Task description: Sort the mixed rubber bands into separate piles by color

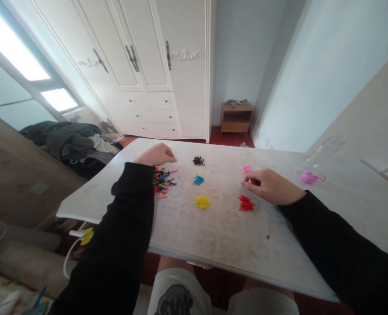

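My left hand [156,155] rests curled on a white table [220,236], at the far edge of a mixed heap of small coloured pieces [162,180]; its fingers are closed, and what they hold is hidden. My right hand [270,186] lies on the table with fingers pinched together, just below a small pink pile [246,169] and above a red pile [246,204]. Between my hands lie a black pile [198,161], a blue pile [198,180] and a yellow pile [202,202]. Both arms wear black sleeves.
A pink cup-like object [308,177] sits on the table at the right. Behind stand a white wardrobe [154,65] and a small wooden nightstand [236,117]. Clothes [72,142] are heaped at the left. My knees show under the table's near edge.
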{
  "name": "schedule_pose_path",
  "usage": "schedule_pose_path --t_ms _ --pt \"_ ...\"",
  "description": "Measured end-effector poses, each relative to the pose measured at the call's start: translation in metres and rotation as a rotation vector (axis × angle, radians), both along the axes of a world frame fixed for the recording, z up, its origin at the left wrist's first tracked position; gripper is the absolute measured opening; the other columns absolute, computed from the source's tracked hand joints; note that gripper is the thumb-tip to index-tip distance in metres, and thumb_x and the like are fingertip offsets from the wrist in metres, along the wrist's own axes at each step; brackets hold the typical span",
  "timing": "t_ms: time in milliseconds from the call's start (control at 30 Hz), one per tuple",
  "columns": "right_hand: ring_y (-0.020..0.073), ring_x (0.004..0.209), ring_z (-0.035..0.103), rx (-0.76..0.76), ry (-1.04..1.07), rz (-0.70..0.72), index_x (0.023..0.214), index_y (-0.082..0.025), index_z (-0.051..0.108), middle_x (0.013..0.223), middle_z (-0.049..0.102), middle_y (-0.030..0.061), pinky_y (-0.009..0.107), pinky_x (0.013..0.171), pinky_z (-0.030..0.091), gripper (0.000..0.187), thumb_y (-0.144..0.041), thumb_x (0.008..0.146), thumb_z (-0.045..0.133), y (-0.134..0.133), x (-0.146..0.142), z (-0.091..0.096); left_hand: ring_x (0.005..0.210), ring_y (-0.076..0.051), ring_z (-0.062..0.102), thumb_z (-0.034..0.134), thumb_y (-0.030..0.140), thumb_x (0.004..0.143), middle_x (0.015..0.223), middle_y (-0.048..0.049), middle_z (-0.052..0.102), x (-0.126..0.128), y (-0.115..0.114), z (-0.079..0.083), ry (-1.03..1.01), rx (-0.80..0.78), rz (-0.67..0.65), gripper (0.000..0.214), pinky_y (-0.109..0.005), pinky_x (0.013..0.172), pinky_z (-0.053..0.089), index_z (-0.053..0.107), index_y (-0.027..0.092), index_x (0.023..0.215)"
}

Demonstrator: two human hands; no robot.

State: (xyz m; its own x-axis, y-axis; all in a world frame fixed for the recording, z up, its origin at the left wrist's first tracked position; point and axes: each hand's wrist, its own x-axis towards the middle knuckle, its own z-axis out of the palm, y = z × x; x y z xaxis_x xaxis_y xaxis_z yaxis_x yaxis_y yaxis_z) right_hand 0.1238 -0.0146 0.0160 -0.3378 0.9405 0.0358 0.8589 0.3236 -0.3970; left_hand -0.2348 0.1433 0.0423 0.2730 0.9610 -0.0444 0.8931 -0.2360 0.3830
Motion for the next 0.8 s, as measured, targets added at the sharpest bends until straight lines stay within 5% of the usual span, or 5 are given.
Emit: schedule_pose_path --t_ms 300,800 --pt "0.0152 0.058 0.052 0.009 -0.010 0.001 0.078 -0.019 0.069 0.063 0.059 0.0011 0.030 0.062 0.034 0.034 -0.042 0.092 0.049 0.001 -0.001 0.000 0.079 -0.025 0.072 0.076 0.018 0.064 0.073 -0.0086 0.076 -0.030 0.009 -0.007 0.249 -0.042 0.208 0.005 -0.028 0.067 0.051 0.076 0.019 0.068" --pt "0.0153 0.059 0.052 0.009 -0.028 0.050 0.076 -0.020 0.067 0.064 0.061 0.0015 0.031 0.062 0.034 0.032 -0.040 0.092 0.049 -0.001 0.000 -0.001 0.075 -0.022 0.071 0.069 0.012 0.059 0.077 -0.0045 0.077 -0.036 0.010 -0.015 0.138 -0.004 0.176 0.031 -0.027 0.067 0.053 0.078 0.021 0.088"
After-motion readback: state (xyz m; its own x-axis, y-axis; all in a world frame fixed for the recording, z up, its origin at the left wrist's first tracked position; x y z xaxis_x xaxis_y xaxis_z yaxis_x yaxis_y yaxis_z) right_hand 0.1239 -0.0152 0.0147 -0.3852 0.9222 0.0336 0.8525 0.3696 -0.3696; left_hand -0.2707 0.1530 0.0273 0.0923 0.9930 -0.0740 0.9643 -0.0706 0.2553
